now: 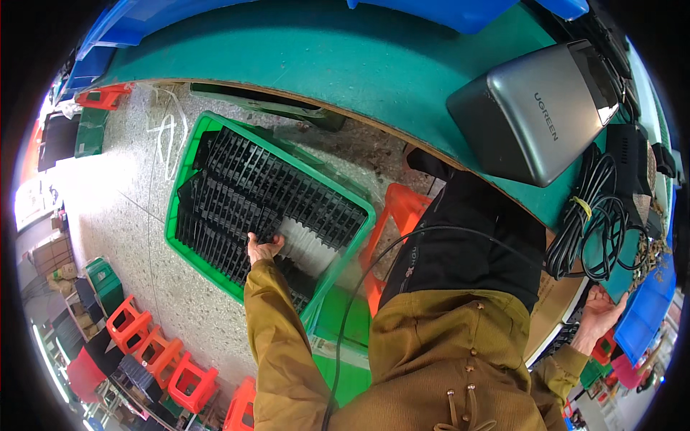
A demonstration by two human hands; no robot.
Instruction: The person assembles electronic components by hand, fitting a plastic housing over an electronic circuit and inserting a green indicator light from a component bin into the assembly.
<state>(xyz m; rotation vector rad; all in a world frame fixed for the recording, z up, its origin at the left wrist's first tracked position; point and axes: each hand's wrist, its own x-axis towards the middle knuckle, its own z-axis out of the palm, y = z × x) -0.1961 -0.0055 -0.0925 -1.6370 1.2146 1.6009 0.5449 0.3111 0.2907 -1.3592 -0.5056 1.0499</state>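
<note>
A green crate (181, 188) on the floor holds rows of black slotted plastic parts (248, 165), packed close together. My left hand (264, 248) reaches into it, with thumb and fingers closed round the end of some black parts in the middle row. A pale sheet (307, 246) shows beside those fingers, where no parts cover it. Far to the right, my right hand (600, 314) is at the edge of the green-topped table, close to a blue bin (647, 316). Its fingers are apart, and nothing shows in them.
On the green tabletop (323, 61) stand a grey box-shaped device (535, 111) and a coiled black cable (586, 215). Another cable (359, 276) hangs across my lap. A red stool (395, 215) stands beside the crate. Several red and orange stools (190, 381) line the lower left.
</note>
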